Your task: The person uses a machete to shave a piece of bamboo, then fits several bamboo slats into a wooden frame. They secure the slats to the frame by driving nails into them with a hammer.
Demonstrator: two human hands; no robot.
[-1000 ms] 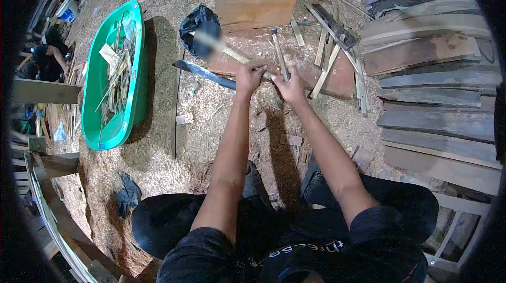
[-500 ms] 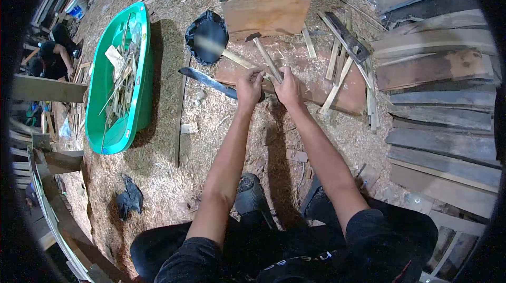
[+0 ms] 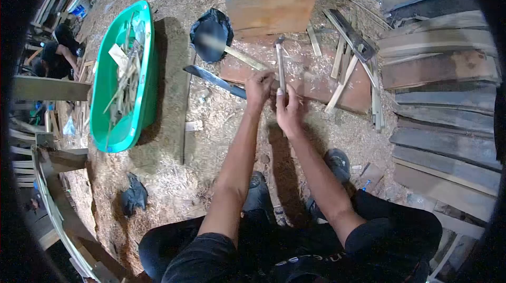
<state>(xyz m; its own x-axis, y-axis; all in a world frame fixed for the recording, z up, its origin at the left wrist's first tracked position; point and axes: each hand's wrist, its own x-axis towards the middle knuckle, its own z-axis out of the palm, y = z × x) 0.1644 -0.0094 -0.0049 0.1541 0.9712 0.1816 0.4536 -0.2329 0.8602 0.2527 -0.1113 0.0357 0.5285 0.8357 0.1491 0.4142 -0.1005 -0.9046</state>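
Note:
My left hand [image 3: 258,89] is closed around the near end of a pale wooden strip [image 3: 242,58], which points up and left toward a black bag-lined container [image 3: 211,35]. My right hand [image 3: 288,109] is wrapped round the handle of a hammer [image 3: 280,64], whose head points away from me over the reddish board [image 3: 327,83]. A long dark blade [image 3: 213,80] lies on the ground just left of my left hand.
A green tub [image 3: 147,80] with wood scraps stands at the left. Curved planks [image 3: 443,105] line the right side. An upright board [image 3: 271,13] stands at the back. Another person [image 3: 55,56] crouches at the far left.
The hammer has swung from leaning left to nearly straight ahead, and my right hand has moved lower on its handle. My right foot has shifted outward. The whole view has shifted slightly.

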